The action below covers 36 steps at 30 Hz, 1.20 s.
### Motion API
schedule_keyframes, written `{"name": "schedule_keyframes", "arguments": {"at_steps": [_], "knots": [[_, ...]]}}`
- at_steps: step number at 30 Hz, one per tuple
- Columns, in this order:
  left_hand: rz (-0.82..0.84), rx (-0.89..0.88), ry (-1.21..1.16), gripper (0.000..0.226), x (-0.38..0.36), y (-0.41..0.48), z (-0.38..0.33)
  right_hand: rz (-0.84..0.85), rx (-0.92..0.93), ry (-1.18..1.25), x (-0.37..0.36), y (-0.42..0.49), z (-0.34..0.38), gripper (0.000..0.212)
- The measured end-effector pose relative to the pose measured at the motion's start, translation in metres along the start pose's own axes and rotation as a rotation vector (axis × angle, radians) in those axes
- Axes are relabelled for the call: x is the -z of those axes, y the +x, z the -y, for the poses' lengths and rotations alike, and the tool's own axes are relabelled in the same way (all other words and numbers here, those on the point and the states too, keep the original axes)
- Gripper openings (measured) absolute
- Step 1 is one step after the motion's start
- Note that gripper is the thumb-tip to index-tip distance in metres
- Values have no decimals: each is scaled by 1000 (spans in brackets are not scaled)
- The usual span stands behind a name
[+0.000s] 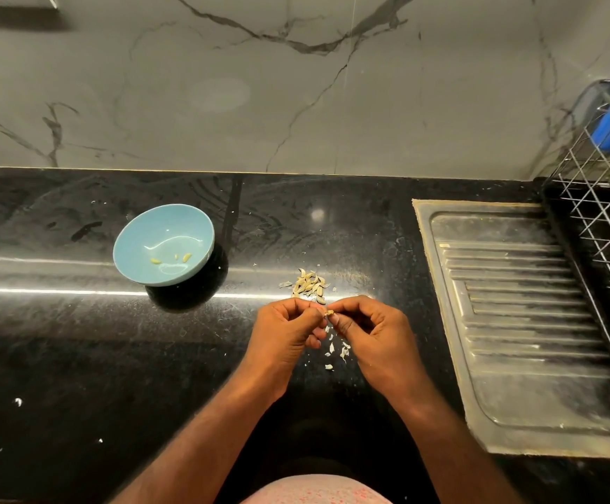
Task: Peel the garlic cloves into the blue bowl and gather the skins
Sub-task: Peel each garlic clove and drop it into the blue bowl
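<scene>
Pinching a garlic clove (329, 313) with my left hand (288, 334) and right hand (373, 334), I am holding it between the clove pile (309, 284) and the loose skins (337, 350) on the counter (78, 358).

Glossy black stone counter (78, 358); glazed bowl (132, 245)

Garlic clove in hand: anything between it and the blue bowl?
Nothing visible blocks it. The garlic clove is pinched between left hand and right hand; the blue bowl sits open to the left and farther back on the black counter. The pile of unpeeled cloves lies flat just beyond the hands, beside that path.
</scene>
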<state>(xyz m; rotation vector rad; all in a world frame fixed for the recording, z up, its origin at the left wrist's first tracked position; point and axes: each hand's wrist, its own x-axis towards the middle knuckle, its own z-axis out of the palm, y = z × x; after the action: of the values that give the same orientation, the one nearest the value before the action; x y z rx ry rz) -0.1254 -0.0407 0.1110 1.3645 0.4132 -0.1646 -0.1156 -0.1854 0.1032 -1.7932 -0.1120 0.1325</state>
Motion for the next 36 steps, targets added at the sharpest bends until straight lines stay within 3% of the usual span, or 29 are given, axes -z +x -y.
{"name": "schedule_keyframes", "arguments": {"at_steps": [12, 22, 24, 30, 36], "knots": [[-54, -66, 116, 12, 5, -1, 0, -31, -227, 587, 2, 2, 4, 15], [92, -165, 228, 11, 4, -7, -11, -42, -181, 439, 4, 0, 7, 16], [116, -160, 245, 20, 5, -7, -13, -25, -172, 411, 5, -1, 8, 15], [129, -165, 290, 6, 10, -4, -16, 27, -146, 295, 6, -2, 10, 14], [81, -220, 322, 10, 7, -7, -17, 22, -126, 279, 4, -4, 11, 17]]}}
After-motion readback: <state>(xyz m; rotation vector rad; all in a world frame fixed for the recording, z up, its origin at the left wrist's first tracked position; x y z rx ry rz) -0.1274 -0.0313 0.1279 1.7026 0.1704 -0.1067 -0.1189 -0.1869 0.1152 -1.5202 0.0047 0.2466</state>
